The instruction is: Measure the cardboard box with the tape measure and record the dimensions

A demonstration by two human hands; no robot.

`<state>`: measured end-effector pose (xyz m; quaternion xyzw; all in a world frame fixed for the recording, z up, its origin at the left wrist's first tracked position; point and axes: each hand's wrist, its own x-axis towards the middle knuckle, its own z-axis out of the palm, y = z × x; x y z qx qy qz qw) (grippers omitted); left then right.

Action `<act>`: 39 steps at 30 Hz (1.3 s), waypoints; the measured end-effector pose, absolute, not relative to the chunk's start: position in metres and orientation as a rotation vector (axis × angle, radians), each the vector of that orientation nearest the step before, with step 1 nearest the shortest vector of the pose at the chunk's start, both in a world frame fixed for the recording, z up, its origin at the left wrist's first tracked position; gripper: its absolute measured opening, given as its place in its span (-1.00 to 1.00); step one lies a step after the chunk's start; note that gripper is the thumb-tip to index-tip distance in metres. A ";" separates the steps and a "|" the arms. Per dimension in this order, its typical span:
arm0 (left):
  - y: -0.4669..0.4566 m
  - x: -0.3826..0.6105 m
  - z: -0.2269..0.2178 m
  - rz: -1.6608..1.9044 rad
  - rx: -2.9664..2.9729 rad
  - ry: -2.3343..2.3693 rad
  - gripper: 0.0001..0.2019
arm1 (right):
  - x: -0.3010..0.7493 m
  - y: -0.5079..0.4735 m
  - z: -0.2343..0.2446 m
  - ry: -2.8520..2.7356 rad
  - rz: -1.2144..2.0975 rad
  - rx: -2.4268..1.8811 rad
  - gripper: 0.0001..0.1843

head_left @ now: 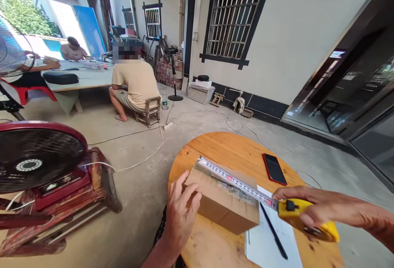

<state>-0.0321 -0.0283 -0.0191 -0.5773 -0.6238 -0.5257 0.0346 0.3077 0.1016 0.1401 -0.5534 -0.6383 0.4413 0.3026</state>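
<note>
A brown cardboard box (227,212) with clear tape on its top sits on a round wooden table. My left hand (181,206) holds the box's near left corner, fingers curved against it and thumb toward the front side. In my right hand (314,206) is a yellow tape measure (320,227), gripped off the box's right end. Its silver blade (230,177) runs along the top of the box, the hooked tip near the far left edge. Beneath the blade's right end lies white paper (273,247), with a black pen (273,231) across it.
A red-edged phone (274,168) rests on the wooden table (221,143). To the left, a dark red fan (40,161) stands on a wooden chair (98,194). A seated person (135,79) and others are at a larger table behind. Cables (147,157) cross the floor.
</note>
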 end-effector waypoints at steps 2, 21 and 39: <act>-0.024 -0.032 -0.023 -1.712 -1.761 -1.979 -0.83 | 0.283 0.112 0.152 -1.887 1.526 -1.592 -0.53; -0.025 -0.040 -0.022 -1.847 -1.768 -2.082 -0.84 | 0.257 0.145 0.145 -2.680 1.751 -1.418 -0.51; -0.027 -0.042 -0.027 -1.798 -1.752 -2.169 -0.77 | 0.272 0.141 0.136 -2.303 1.965 -1.492 -0.45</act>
